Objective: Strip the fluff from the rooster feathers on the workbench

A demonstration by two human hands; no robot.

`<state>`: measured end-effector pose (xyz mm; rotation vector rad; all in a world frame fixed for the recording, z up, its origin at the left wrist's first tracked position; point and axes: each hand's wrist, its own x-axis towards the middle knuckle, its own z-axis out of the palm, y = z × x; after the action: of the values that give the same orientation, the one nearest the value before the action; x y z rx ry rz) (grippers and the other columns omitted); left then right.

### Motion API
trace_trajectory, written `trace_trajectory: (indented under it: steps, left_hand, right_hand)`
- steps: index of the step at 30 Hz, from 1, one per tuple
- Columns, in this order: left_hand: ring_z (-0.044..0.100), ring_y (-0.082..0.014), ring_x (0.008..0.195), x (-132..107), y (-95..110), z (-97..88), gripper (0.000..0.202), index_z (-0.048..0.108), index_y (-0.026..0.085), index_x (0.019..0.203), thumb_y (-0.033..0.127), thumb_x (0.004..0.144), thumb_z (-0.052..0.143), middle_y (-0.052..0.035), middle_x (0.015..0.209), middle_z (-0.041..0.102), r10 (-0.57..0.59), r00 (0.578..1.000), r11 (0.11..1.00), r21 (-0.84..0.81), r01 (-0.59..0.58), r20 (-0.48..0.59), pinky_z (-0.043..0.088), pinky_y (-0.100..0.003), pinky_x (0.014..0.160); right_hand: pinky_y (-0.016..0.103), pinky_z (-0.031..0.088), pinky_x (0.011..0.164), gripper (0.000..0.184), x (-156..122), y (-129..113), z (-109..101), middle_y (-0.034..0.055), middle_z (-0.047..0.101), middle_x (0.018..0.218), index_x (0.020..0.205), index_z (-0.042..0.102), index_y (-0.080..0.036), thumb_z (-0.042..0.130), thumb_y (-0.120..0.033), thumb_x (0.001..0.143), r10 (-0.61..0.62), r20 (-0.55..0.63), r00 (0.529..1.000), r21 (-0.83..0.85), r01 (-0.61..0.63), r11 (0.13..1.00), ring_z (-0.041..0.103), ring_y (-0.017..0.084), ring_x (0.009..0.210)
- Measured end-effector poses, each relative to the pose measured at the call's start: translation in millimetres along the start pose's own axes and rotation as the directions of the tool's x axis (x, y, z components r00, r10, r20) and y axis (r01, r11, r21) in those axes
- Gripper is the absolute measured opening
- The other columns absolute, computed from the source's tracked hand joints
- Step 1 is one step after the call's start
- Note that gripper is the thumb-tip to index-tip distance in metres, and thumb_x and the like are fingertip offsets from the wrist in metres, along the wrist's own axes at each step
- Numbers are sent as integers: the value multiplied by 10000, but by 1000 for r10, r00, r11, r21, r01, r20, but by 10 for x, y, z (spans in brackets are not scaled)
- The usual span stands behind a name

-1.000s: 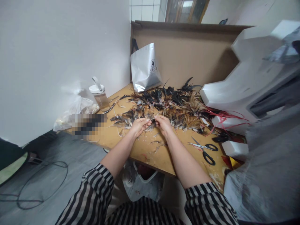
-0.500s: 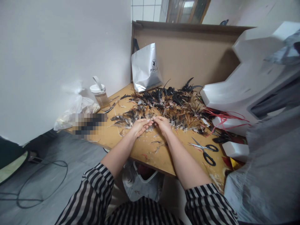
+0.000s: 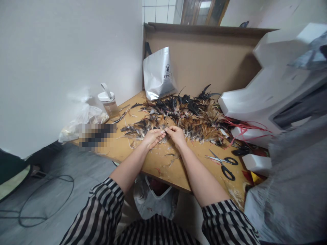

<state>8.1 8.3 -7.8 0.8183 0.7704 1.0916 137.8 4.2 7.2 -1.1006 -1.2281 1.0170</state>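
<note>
Brown and black feathers (image 3: 196, 127) lie in thick rows of bunches across the wooden table (image 3: 150, 165). At the front edge of the nearer row, my left hand (image 3: 153, 138) and my right hand (image 3: 176, 136) meet fingertip to fingertip. Both are closed in a pinch. A tiny pale bit shows at the fingertips, too small to tell apart from the feathers behind. Black-handled scissors (image 3: 222, 163) lie partly open to the right of my right forearm. Loose feather scraps (image 3: 170, 160) are scattered between my forearms.
A silver bag (image 3: 157, 76) stands at the back against a cardboard panel (image 3: 209, 61). On the left are a lidded cup (image 3: 109, 103) and a clear plastic bag (image 3: 88, 117). Red strings (image 3: 249, 128) and white foam (image 3: 242, 102) border the right side. Below is a white-rimmed bin (image 3: 158, 195).
My right fingertips have shifted very slightly, with both hands still pinched together in the same place. Everything else looks the same.
</note>
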Motion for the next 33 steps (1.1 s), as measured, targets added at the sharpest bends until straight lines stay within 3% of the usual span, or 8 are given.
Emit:
trace_trajectory:
  steps: [8, 13, 21, 24, 27, 33]
  left_hand:
    - [517, -31, 478, -46, 14, 22, 164, 609, 67, 683, 203, 627, 681, -39, 605, 601, 23, 998, 995, 94, -28, 57, 408, -107, 448]
    - [496, -10, 469, -77, 102, 10, 124, 588, 77, 706, 148, 640, 664, -15, 616, 574, -7, 992, 997, -69, 15, 122, 384, -78, 422]
    - [450, 17, 442, -129, 152, -1, 51, 555, 80, 705, 86, 687, 602, 5, 620, 521, -47, 979, 983, -167, 81, 201, 339, -45, 387]
    - [448, 15, 439, -145, 146, -6, 74, 552, 76, 699, 89, 670, 619, 7, 611, 513, -56, 959, 982, -158, 103, 276, 337, -45, 379]
    - [452, 15, 437, -151, 144, -8, 84, 568, 72, 731, 82, 666, 619, 7, 607, 516, -51, 953, 981, -162, 103, 298, 336, -43, 374]
    - [474, 16, 446, -105, 176, -7, 52, 575, 96, 752, 102, 704, 594, 4, 630, 554, -17, 993, 976, -216, 43, 120, 364, -41, 389]
  right_hand:
    - [205, 290, 446, 258, 18, 4, -22, -50, 481, 471, 628, 590, -165, 636, -413, 574, 42, -10, 999, 72, -41, 997, 372, 64, 427]
    - [208, 320, 455, 301, 59, -24, -102, -25, 561, 597, 782, 630, -173, 635, -387, 570, 52, -71, 996, 106, -44, 993, 404, 64, 451]
    - [229, 419, 531, 472, -17, 6, 15, -19, 596, 638, 1073, 553, -232, 611, -273, 607, 30, 216, 976, 87, -50, 995, 501, 91, 514]
    - [231, 442, 571, 423, -9, 60, 50, -13, 613, 714, 999, 576, -228, 630, -261, 580, 44, 232, 972, 160, -83, 984, 533, 92, 567]
    - [226, 436, 578, 259, 12, 76, 26, -7, 605, 668, 788, 611, -181, 658, -302, 564, 48, 251, 967, 190, -98, 977, 530, 87, 559]
    - [226, 398, 537, 259, 52, 20, -72, -18, 566, 553, 686, 622, -159, 651, -392, 579, -2, 174, 985, 100, -16, 995, 467, 82, 488]
